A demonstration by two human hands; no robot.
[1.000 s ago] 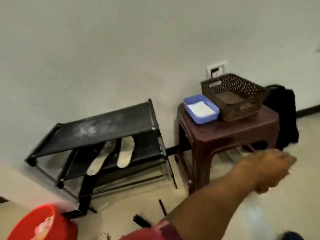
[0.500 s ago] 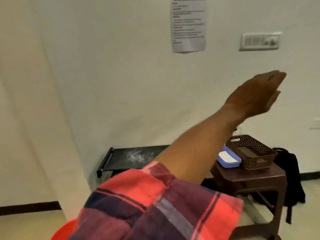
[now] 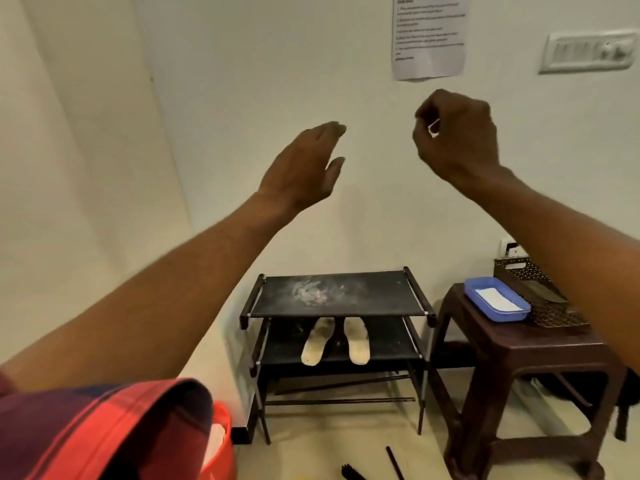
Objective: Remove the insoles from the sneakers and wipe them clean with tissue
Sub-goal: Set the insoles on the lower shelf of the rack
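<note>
Two pale, dirty insoles lie side by side on the middle shelf of a black shoe rack (image 3: 332,294), the left insole (image 3: 316,344) and the right insole (image 3: 356,341). Both my hands are raised high in front of the wall, far above the rack. My left hand (image 3: 304,164) has straight fingers and holds nothing. My right hand (image 3: 457,136) has its fingers curled; a small pale spot shows between thumb and fingers, and I cannot tell what it is. White tissue (image 3: 497,299) lies in a blue tray (image 3: 483,308) on a brown stool (image 3: 519,344). No sneakers are in view.
A brown woven basket (image 3: 547,315) stands behind the tray on the stool. A red bucket (image 3: 221,441) sits on the floor at the lower left, partly hidden by my plaid sleeve. A paper notice (image 3: 429,36) and a switch plate (image 3: 588,51) are on the wall.
My left arm swung from the right of the view to the middle left and stayed raised. My right hand came up into view with curled fingers. The insoles have not moved.
</note>
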